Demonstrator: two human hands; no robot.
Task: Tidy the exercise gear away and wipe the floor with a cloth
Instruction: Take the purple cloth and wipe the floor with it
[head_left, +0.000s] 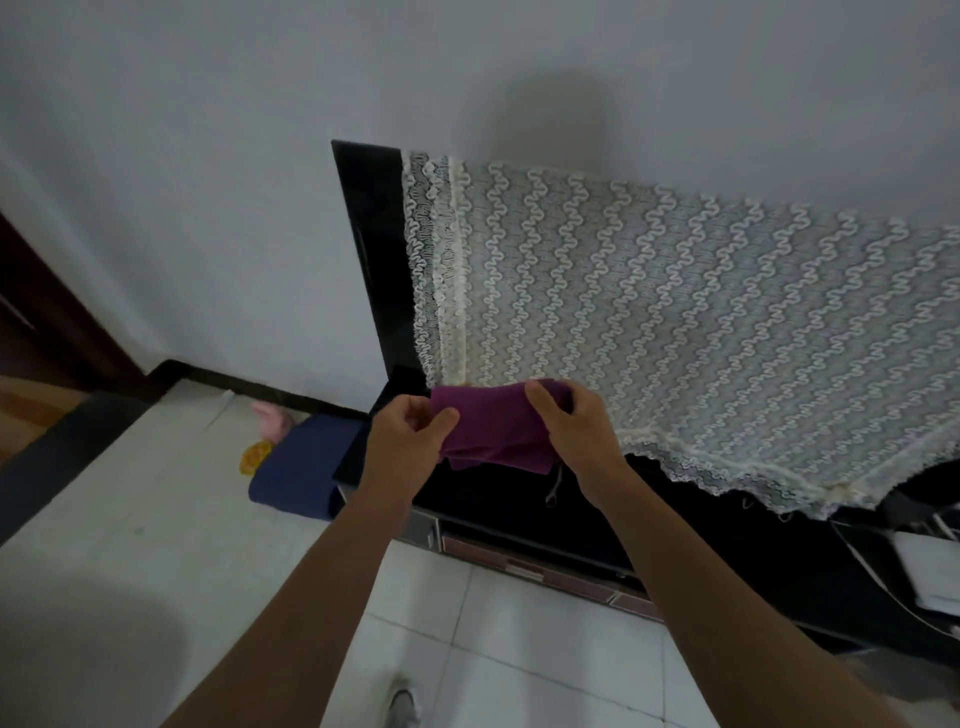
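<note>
A purple cloth hangs folded between both my hands, held in the air just above the black TV stand. My left hand pinches its left edge between thumb and fingers. Over the cloth's right end my right hand is closed, fingers on top. A rolled dark blue exercise mat lies on the white tiled floor at the left end of the stand, against the wall.
A television draped in a cream lace cover stands on the stand. A pink object and a yellow object lie on the floor by the mat. A dark sofa arm is at left; white items sit at right.
</note>
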